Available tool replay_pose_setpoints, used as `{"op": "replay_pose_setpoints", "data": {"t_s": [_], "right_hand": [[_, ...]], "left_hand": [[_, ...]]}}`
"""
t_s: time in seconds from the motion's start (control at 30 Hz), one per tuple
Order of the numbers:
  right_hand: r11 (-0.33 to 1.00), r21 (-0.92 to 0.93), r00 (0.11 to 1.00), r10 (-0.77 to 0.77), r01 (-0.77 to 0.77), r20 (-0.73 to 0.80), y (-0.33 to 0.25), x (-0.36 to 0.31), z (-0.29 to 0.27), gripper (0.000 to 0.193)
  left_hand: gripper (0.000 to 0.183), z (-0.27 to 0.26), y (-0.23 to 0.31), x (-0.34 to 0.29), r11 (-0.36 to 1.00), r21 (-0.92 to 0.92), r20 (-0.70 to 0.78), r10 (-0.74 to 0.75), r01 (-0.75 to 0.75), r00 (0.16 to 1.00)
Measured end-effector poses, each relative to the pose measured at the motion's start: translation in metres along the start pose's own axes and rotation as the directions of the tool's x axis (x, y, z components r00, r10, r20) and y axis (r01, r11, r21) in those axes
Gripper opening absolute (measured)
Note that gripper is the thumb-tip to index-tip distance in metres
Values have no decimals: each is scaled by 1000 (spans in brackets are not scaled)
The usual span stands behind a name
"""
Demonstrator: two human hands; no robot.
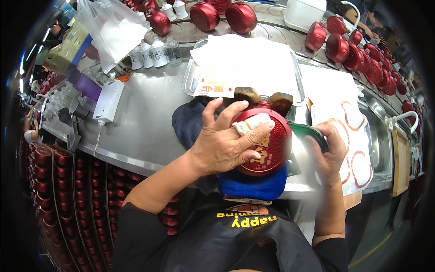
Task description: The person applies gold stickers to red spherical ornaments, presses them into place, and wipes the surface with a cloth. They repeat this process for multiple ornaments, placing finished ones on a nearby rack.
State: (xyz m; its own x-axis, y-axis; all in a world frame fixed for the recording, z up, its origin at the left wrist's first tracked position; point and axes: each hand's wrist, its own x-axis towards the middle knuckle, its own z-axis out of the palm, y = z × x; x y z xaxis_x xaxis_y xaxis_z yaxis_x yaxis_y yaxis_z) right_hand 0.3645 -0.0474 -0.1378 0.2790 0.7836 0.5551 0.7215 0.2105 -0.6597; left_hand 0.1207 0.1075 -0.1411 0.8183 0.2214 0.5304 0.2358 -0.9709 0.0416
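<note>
In front of me a round, flat red bottle [278, 143] with gold lettering lies face up. Its near edge rests on a blue cloth pad [251, 185], and its neck lies between two dark, worn blocks [282, 102]. My left hand [222, 143] presses a folded white cloth [253, 122] onto the upper part of the bottle's face, the fingers bent round it. Close to the bottle's right edge, my right hand [330, 149] grips a dark green flat-bladed tool, seemingly a squeegee [312, 132]; its blade end is blurred.
A clear tray [188, 77] with printed white sheets [247, 56] stands behind the bottle. Curved red outlines mark a white sheet [360, 136] at right, beside a sink [383, 145]. A dark blue cloth [186, 122] lies left. More red bottles [205, 17] stand on the conveyor [272, 34].
</note>
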Motion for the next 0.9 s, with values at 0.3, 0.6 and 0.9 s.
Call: {"op": "replay_pose_setpoints", "data": {"t_s": [0.3,0.6,0.9], "right_hand": [[990,142,1000,-22,22,-2,-8,29,37,21],[945,72,886,-325,320,331,-36,58,28,17],[966,144,817,-258,214,516,-35,41,25,16]], "left_hand": [[55,3,13,-18,997,-74,161,44,-32,986],[115,33,52,-86,875,-316,-77,-409,367,909],[119,39,56,-83,604,-589,109,-599,537,793]]}}
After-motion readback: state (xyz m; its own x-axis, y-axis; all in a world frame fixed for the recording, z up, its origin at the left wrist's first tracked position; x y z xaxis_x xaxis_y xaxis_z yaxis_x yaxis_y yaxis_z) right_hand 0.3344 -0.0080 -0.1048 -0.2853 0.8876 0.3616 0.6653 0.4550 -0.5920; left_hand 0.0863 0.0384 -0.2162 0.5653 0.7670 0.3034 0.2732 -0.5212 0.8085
